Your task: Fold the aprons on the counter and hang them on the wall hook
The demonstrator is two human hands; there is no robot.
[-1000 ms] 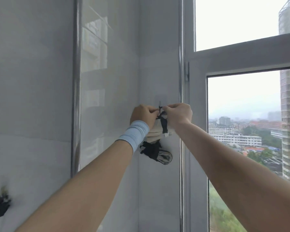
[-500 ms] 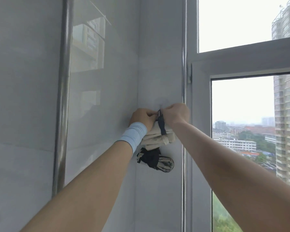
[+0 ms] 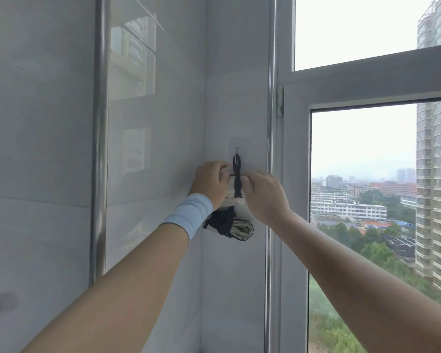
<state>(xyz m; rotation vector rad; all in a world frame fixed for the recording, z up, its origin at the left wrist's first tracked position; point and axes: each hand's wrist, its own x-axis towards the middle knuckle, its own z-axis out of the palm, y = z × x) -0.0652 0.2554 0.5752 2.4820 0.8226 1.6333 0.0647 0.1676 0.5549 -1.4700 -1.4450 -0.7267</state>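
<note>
In the head view, a folded apron [image 3: 232, 197] is being gripped by the left hand [image 3: 210, 183], fingers curled round it, and is being pinched from the opposite side by the right hand [image 3: 264, 197]. Its black strap [image 3: 237, 178] is being carried by the hook [image 3: 236, 150] just above both hands. A second apron [image 3: 241, 229] is hanging just below the left hand.
</note>
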